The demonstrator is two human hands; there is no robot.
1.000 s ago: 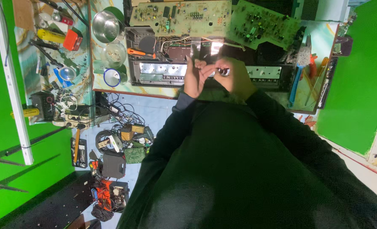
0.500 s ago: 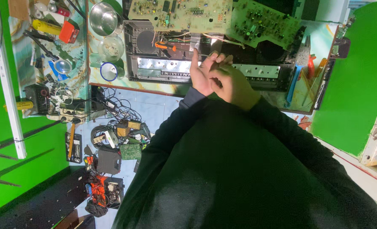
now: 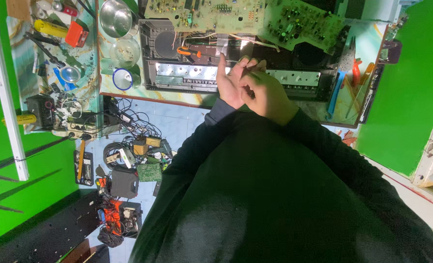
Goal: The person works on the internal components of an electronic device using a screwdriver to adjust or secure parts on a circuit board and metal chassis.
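Green-walled repair room, cluttered worktop [image 3: 129, 95] | opened amplifier chassis [image 3: 187, 73] lies flat, insides exposed | left hand [image 3: 230, 80] fingers spread, steadying | right hand [image 3: 267, 95] curled against it; pinching something thin? cannot tell | circuit boards [image 3: 216, 14] behind.

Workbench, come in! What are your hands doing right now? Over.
Left hand and right hand pressed together above the opened electronics chassis. Something thin pinched between them, too small to tell. Orange-handled pliers lie beside, untouched.
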